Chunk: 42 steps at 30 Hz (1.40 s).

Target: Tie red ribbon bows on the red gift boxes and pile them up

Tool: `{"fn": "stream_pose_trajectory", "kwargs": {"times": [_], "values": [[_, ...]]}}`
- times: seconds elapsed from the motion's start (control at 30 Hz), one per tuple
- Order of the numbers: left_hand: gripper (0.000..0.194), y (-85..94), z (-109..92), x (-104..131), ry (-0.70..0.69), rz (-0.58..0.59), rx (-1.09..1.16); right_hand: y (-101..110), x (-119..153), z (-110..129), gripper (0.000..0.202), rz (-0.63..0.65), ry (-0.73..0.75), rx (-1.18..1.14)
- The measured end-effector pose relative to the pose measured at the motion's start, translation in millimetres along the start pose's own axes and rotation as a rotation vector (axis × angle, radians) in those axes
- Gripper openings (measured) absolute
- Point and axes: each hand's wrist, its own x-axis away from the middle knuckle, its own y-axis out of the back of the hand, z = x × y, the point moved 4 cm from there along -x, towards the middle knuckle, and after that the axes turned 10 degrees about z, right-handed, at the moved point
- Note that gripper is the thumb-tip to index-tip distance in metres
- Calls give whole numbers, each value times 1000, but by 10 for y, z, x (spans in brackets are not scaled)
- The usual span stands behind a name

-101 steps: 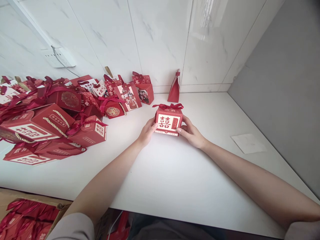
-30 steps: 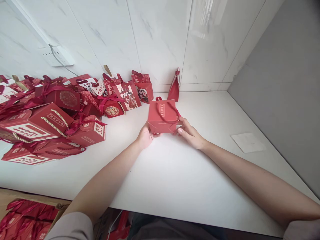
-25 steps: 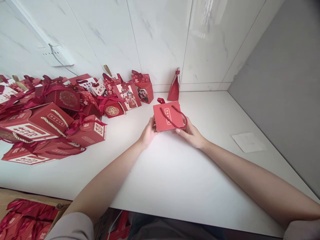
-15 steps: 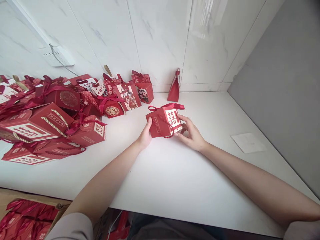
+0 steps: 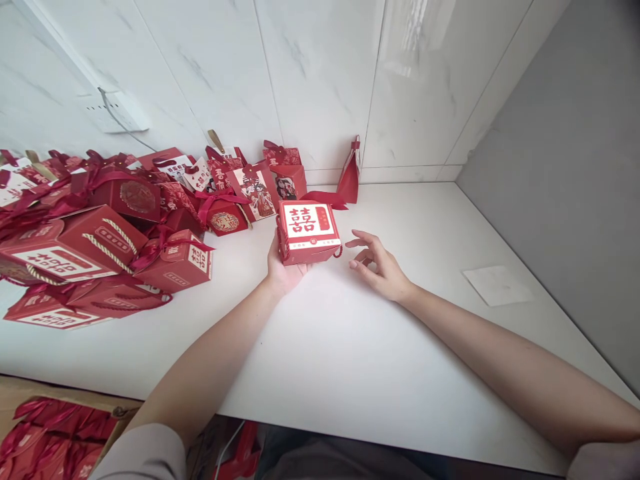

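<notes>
A red gift box (image 5: 311, 232) with a white panel of red characters faces me above the white table. My left hand (image 5: 286, 270) holds it from the left and underneath; its fingers are partly hidden by the box. A red ribbon trails from the box's top right, and a twisted red cord loops at its lower right. Just to the right, my right hand (image 5: 377, 267) is apart from the box, its fingers spread and slightly curled with nothing in them.
Many red boxes (image 5: 173, 263) are piled on the left of the table (image 5: 325, 373). A narrow red box (image 5: 349, 175) stands by the tiled wall. A white square sheet (image 5: 497, 285) lies at right. A carton (image 5: 107, 408) of red boxes is at lower left.
The box has turned so its white panel faces me, and it has shifted slightly left. My right hand has let go of it, while my left has moved further underneath.
</notes>
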Motion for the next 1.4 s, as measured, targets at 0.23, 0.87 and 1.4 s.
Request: {"fn": "stream_pose_trajectory", "kwargs": {"times": [0.23, 0.87, 1.4], "values": [[62, 2, -10, -2, 2, 20, 8, -17, 6, -13, 55, 30, -35, 1], [62, 17, 3, 8, 39, 14, 23, -23, 1, 1, 52, 54, -41, 4], [71, -139, -1, 17, 29, 149, -13, -23, -4, 2, 51, 63, -38, 2]]}}
